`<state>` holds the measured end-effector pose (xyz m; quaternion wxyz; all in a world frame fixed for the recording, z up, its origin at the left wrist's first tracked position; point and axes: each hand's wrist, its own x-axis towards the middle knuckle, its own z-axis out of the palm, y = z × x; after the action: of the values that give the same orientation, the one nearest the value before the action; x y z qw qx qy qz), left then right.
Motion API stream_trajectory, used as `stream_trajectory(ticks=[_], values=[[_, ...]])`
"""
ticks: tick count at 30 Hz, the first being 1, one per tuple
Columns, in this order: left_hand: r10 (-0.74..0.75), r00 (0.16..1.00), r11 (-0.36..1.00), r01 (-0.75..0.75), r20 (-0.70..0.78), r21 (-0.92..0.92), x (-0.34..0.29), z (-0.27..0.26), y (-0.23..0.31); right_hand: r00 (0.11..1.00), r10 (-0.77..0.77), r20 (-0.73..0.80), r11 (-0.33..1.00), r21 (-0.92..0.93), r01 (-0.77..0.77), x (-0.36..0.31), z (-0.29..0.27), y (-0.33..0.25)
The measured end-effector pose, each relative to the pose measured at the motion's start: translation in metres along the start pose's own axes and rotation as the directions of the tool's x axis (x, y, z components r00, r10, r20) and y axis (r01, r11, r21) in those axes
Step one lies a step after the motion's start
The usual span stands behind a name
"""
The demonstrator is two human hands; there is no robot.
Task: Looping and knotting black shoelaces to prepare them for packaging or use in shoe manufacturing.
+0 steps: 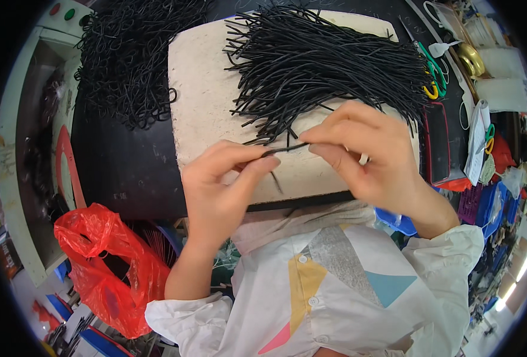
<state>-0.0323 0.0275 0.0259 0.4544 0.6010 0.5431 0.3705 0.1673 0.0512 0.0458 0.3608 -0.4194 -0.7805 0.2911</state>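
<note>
Between my two hands stretches a thin black cord point(288, 147), held over the near part of a cream-coloured board point(201, 77). My left hand point(225, 178) pinches one end between thumb and forefinger, and a short tail hangs below it. The other end is pinched in the fingertips of my right hand point(365, 152). Just beyond my hands lies a thick bundle of straight black cords point(329, 62), spread across the board. Whether the held cord is knotted or looped under my left fingers, I cannot tell.
A heap of curled, looped black cords point(135, 59) sits at the far left. Right of the board are green-handled scissors point(435, 71), a dark red-edged case point(437, 143) and a roll of gold tape point(471, 59). A red plastic bag point(108, 268) hangs at the near left.
</note>
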Motion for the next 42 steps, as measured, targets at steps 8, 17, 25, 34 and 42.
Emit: stream_trajectory(ticks=[8, 17, 25, 34, 42], values=[[-0.341, 0.936, 0.381, 0.217, 0.082, -0.899, 0.002, 0.029, -0.002, 0.975, 0.175, -0.137, 0.934, 0.338, -0.12, -0.01, 0.032, 0.008], [-0.173, 0.977, 0.68, 0.213, 0.129, -0.701, -0.003, 0.021, -0.006, 0.877, 0.453, 0.16, 0.612, 0.659, -0.437, -0.018, 0.027, 0.007], [-0.12, 0.988, 0.858, 0.057, -0.092, -0.51, -0.006, 0.02, 0.007, 0.964, 0.248, 0.094, 0.911, 0.315, -0.265, -0.017, 0.021, 0.009], [-0.207, 0.973, 0.743, 0.089, -0.102, -0.664, -0.007, 0.026, -0.01, 0.788, 0.461, 0.408, 0.432, 0.672, -0.601, -0.014, 0.009, 0.008], [-0.119, 0.991, 0.804, 0.057, -0.067, -0.592, -0.014, 0.033, -0.01, 0.777, 0.591, 0.217, 0.302, 0.834, -0.462, -0.015, 0.031, 0.01]])
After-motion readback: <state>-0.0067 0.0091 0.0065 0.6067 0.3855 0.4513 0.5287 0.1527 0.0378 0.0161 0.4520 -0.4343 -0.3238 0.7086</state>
